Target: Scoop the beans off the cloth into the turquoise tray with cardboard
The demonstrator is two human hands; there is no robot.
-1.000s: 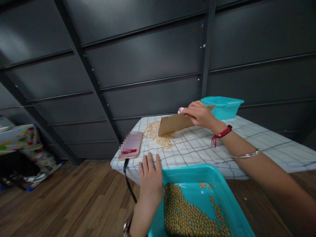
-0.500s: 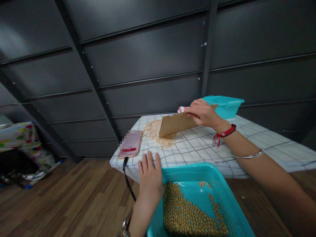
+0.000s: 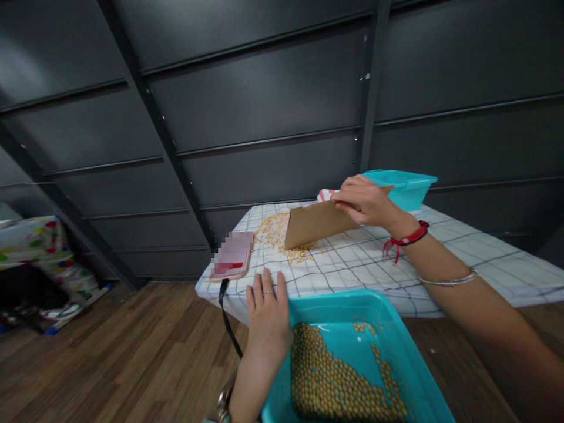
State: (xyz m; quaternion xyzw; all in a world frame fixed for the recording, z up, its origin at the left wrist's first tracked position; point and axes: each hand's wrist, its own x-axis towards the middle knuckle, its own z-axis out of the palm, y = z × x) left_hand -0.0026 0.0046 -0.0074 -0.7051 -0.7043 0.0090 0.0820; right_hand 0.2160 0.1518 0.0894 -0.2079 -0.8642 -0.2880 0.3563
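My right hand [image 3: 363, 202] pinches the upper edge of a brown piece of cardboard [image 3: 317, 223]. The cardboard is tilted, its lower left edge down among loose yellow beans [image 3: 268, 229] scattered on the checked tablecloth. My left hand [image 3: 268, 320] lies with fingers stretched out at the table's front edge, against the left rim of a turquoise plastic tray [image 3: 352, 301]. Its thumb is hidden. Inside the tray, many round yellowish beans [image 3: 326, 370] cover the left and lower part of the bottom, with a few along the right side.
A phone [image 3: 233, 255] in a pink case lies at the table's left corner, with a black strap [image 3: 227, 317] hanging down. Another turquoise container [image 3: 408, 191] and a red-and-white striped cloth [image 3: 325, 194] are at the back of the checked table [image 3: 476, 264]. Behind stands a dark panelled wall.
My right hand and the cardboard have shifted very slightly to the right. My left hand and the tray look the same.
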